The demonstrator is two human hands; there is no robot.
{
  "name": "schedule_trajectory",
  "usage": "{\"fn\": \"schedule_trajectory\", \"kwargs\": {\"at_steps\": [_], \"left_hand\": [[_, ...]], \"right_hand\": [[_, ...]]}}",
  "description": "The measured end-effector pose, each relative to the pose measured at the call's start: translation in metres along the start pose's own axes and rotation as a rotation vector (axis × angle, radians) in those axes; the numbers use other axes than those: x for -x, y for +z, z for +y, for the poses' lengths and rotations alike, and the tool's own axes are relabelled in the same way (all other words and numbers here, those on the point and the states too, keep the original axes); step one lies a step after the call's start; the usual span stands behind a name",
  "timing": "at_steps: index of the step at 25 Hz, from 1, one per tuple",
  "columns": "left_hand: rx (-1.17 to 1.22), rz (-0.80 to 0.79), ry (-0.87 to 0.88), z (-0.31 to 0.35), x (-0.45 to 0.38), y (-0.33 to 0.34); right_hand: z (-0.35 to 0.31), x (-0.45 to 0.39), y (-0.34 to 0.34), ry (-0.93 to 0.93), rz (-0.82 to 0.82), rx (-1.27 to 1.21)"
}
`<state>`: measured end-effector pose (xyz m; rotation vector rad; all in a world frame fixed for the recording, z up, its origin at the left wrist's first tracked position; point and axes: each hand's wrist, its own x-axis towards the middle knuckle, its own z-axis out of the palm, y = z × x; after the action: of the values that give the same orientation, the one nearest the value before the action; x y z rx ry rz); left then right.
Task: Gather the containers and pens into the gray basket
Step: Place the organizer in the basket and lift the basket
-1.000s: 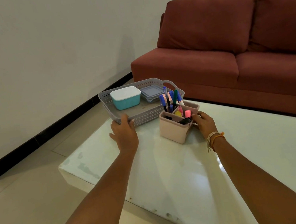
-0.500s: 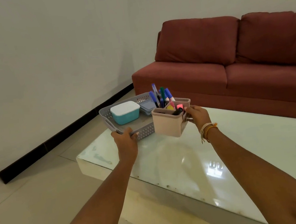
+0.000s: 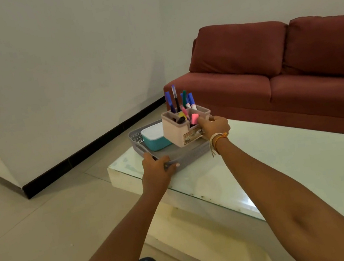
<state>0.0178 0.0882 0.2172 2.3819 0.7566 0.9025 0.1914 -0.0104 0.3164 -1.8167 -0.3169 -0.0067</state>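
1. The gray basket point(image 3: 182, 154), a shallow perforated plastic tray with a slot handle in its left end, sits at the far left corner of the glass-topped table point(image 3: 284, 171).
2. A pink pen holder point(image 3: 178, 132) with several compartments and a printed label low on its near face is over the right part of the basket; whether its base rests on the basket floor or is just above it I cannot tell from this angle.
3. In the holder stand several pens point(image 3: 176, 99) with blue, green and black caps, upright or slightly tilted, together with a pink highlighter point(image 3: 194, 119) and a yellow-and-black item that is too small to name.
4. A teal container with a white lid point(image 3: 155, 138) lies inside the basket, just beside the holder on its left and touching or nearly touching it.
5. The right hand point(image 3: 215, 126) grips the holder's right side, thumb hooked over the rim near the highlighter and fingers curled round the far side; thread bracelets circle the wrist.
6. The left hand point(image 3: 158, 169) holds the basket's near rim at the left corner, fingers wrapped over the edge and thumb pressed along the outside.
7. Beyond the table stands a dark red sofa point(image 3: 281, 73) against a pale wall with a black skirting board point(image 3: 93, 146); the floor is light tile.
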Motion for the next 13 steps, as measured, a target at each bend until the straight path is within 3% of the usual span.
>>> {"fn": "schedule_trajectory", "kwargs": {"at_steps": [4, 13], "left_hand": [[-0.054, -0.101, 0.042, -0.005, 0.007, -0.02], [-0.075, -0.085, 0.021, 0.001, 0.01, -0.022]], "right_hand": [[0.001, 0.009, 0.01, 0.006, -0.134, 0.245], [-0.001, -0.004, 0.02, 0.012, -0.26, 0.481]]}}
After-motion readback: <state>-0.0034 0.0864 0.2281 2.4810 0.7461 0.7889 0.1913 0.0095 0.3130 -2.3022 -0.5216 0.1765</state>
